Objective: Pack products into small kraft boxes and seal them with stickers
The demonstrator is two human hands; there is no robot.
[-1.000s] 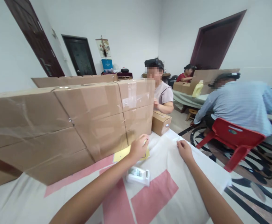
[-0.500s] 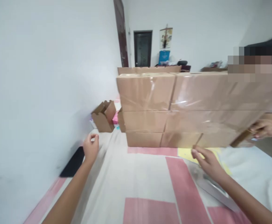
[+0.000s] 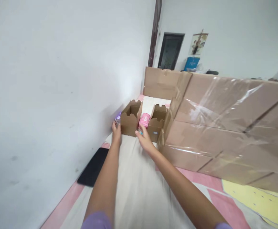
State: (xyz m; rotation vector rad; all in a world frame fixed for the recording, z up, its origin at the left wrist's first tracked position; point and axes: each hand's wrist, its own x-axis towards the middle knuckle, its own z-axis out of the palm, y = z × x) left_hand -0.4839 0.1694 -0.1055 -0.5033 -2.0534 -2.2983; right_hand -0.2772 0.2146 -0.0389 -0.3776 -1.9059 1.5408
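Note:
Two small open cardboard boxes (image 3: 129,122) stand side by side at the far end of the cloth-covered table (image 3: 134,178), against the wall. A pink packet (image 3: 144,120) sits between them. My right hand (image 3: 145,141) reaches forward, its fingers closed on the lower end of the pink packet. My left hand (image 3: 116,132) is at the left corner of the left box, its fingertips by a small purple thing (image 3: 118,117) next to the wall. The left hand's fingers are seen from behind and their grip is hidden.
A black phone (image 3: 93,167) lies on the table by the white wall (image 3: 45,95). A wall of large taped cardboard cartons (image 3: 224,127) runs along the right side. A yellow sheet (image 3: 255,200) lies at their foot. Dark doors stand at the back.
The view has swung left, away from the other people. Both hands have moved forward from the table's middle to the small open boxes, the right one leaving the yellow sheet for the pink packet.

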